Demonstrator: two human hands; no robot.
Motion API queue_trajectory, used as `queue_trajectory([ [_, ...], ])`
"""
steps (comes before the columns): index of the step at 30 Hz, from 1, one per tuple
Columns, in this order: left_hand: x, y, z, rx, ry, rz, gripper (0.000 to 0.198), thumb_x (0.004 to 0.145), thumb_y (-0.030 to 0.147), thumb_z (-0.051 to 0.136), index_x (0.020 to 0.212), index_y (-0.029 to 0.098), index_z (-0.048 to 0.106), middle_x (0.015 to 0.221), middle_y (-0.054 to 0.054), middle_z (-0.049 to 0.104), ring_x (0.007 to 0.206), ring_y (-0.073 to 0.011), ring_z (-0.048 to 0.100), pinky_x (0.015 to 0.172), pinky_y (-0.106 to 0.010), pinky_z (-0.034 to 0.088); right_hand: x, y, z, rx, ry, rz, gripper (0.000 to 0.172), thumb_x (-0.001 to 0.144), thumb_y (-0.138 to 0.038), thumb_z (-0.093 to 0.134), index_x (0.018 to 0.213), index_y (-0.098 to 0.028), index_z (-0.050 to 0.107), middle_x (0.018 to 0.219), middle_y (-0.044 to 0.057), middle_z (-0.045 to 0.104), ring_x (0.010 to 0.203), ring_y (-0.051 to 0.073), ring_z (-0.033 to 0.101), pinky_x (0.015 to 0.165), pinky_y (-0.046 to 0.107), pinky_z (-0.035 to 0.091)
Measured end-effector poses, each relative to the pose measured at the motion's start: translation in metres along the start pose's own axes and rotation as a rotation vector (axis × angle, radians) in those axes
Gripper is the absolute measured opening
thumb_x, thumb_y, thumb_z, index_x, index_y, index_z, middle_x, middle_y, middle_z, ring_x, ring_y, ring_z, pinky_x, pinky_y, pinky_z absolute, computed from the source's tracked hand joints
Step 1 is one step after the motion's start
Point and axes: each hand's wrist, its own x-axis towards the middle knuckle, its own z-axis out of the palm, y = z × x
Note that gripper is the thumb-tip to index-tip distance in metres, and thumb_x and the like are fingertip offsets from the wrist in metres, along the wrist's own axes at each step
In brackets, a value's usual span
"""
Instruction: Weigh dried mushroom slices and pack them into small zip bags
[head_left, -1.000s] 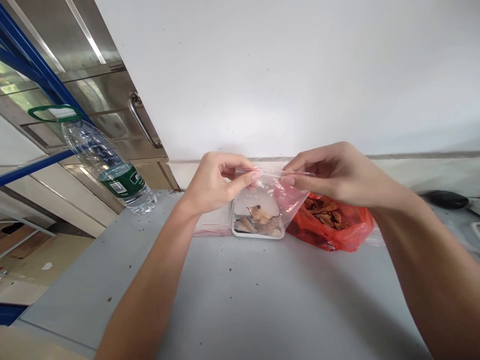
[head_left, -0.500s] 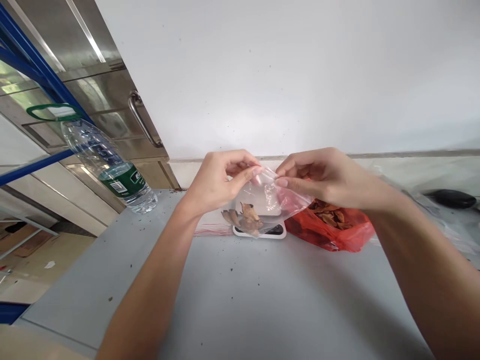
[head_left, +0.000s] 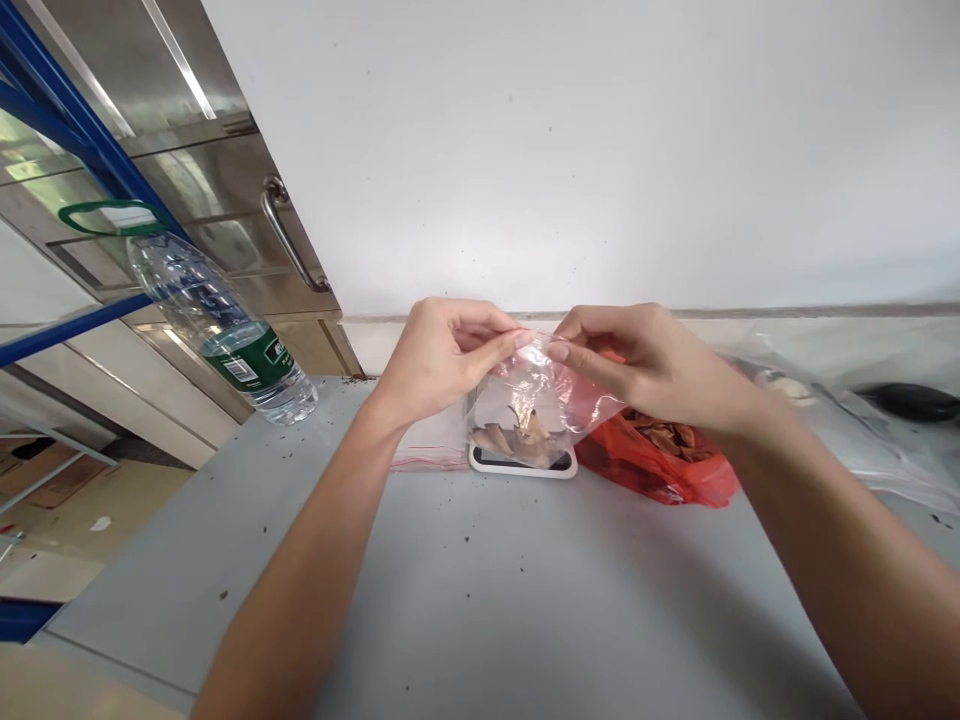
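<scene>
A clear zip-lock bag (head_left: pixel 534 388) hangs between my two hands, its top edge pinched on both sides. My left hand (head_left: pixel 457 350) grips the edge between thumb and fingers. Close beside it, my right hand (head_left: pixel 622 355) pinches the same edge. Several dry brown pieces (head_left: pixel 517 436), like bark or dried leaves, lie at the bottom of the bag. Behind and below it is a white kitchen scale (head_left: pixel 523 470) with a dark front panel, partly covered by the bag. A red plastic bag (head_left: pixel 660 478) holding more brown pieces (head_left: pixel 671 437) sits under my right wrist.
Flat clear bags with red seal lines (head_left: pixel 427 460) lie left of the scale. A large water bottle (head_left: pixel 247 360) stands at the table's left edge. More clear plastic bags (head_left: pixel 847 430) and a black object (head_left: pixel 915 402) are at right. A white wall (head_left: pixel 585 150) rises behind the grey table (head_left: pixel 465 620).
The fingers of my right hand have shifted closer to my left along the bag's edge. The bag's bottom, with the brown pieces, has swung slightly right.
</scene>
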Motion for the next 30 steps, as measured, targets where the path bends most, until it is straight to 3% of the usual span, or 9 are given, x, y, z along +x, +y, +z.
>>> queue_trajectory([
  [6, -0.001, 0.004, 0.001, 0.048, -0.02, 0.004, 0.015, 0.09, 0.029, 0.074, 0.087, 0.016, 0.081, 0.078, -0.006, 0.079, 0.075, -0.0203, 0.078, 0.066, -0.028, 0.065, -0.001, 0.0, -0.002, -0.009, 0.042, -0.029, 0.044, 0.091, -0.063, 0.067, 0.068, -0.027, 0.056, 0.053, -0.004, 0.044, 0.05, 0.015, 0.036, 0.051, 0.033, 0.03],
  [12, 0.001, 0.002, -0.006, 0.1, 0.009, 0.041, 0.016, 0.091, 0.026, 0.071, 0.082, 0.014, 0.076, 0.083, -0.007, 0.079, 0.073, -0.0167, 0.076, 0.065, -0.024, 0.061, -0.004, 0.004, -0.018, 0.032, -0.077, 0.048, 0.047, 0.085, -0.069, 0.07, 0.068, -0.025, 0.065, 0.057, 0.0, 0.053, 0.053, 0.015, 0.04, 0.051, 0.035, 0.03],
  [17, 0.002, 0.003, -0.005, 0.13, 0.0, 0.038, 0.017, 0.092, 0.028, 0.069, 0.082, 0.016, 0.075, 0.083, -0.006, 0.078, 0.076, -0.0184, 0.076, 0.069, -0.027, 0.061, -0.004, 0.014, -0.02, -0.046, -0.042, 0.035, 0.049, 0.086, -0.07, 0.067, 0.069, -0.025, 0.059, 0.055, -0.003, 0.043, 0.054, 0.014, 0.036, 0.05, 0.032, 0.029],
  [20, 0.002, 0.002, -0.006, 0.115, -0.024, 0.047, 0.017, 0.088, 0.032, 0.075, 0.096, 0.017, 0.074, 0.091, -0.006, 0.079, 0.087, -0.0202, 0.078, 0.082, -0.03, 0.062, -0.003, 0.015, -0.02, -0.028, 0.038, 0.007, 0.052, 0.085, -0.074, 0.067, 0.069, -0.026, 0.055, 0.059, -0.003, 0.043, 0.054, 0.014, 0.035, 0.049, 0.031, 0.029],
  [23, 0.003, -0.003, -0.01, 0.107, -0.142, 0.001, 0.049, 0.079, 0.031, 0.085, 0.123, 0.022, 0.066, 0.103, -0.005, 0.079, 0.104, -0.0235, 0.077, 0.094, -0.033, 0.06, -0.005, 0.012, -0.027, 0.045, 0.116, -0.011, 0.053, 0.083, -0.075, 0.07, 0.07, -0.026, 0.054, 0.058, -0.004, 0.041, 0.054, 0.013, 0.034, 0.048, 0.031, 0.029],
  [25, 0.003, -0.007, -0.013, 0.105, -0.226, -0.049, 0.052, 0.08, 0.028, 0.082, 0.128, 0.024, 0.061, 0.105, -0.005, 0.079, 0.103, -0.0233, 0.078, 0.092, -0.033, 0.06, -0.009, 0.009, -0.034, 0.08, 0.135, 0.007, 0.051, 0.082, -0.071, 0.073, 0.069, -0.026, 0.055, 0.058, -0.003, 0.043, 0.053, 0.013, 0.036, 0.048, 0.03, 0.031],
  [27, 0.004, -0.01, -0.013, 0.106, -0.266, -0.073, 0.042, 0.083, 0.027, 0.077, 0.123, 0.022, 0.062, 0.096, -0.003, 0.079, 0.093, -0.0218, 0.079, 0.088, -0.033, 0.061, -0.015, 0.007, -0.043, 0.091, 0.083, 0.055, 0.048, 0.082, -0.065, 0.076, 0.065, -0.024, 0.057, 0.058, -0.002, 0.048, 0.054, 0.013, 0.041, 0.048, 0.029, 0.034],
  [30, 0.006, -0.007, -0.004, 0.102, -0.278, -0.044, 0.029, 0.085, 0.027, 0.075, 0.113, 0.021, 0.067, 0.084, 0.0, 0.078, 0.084, -0.0204, 0.079, 0.086, -0.032, 0.061, -0.024, 0.005, -0.052, 0.104, -0.124, 0.153, 0.033, 0.081, -0.049, 0.079, 0.07, -0.021, 0.067, 0.066, 0.002, 0.062, 0.06, 0.015, 0.055, 0.052, 0.029, 0.044],
])
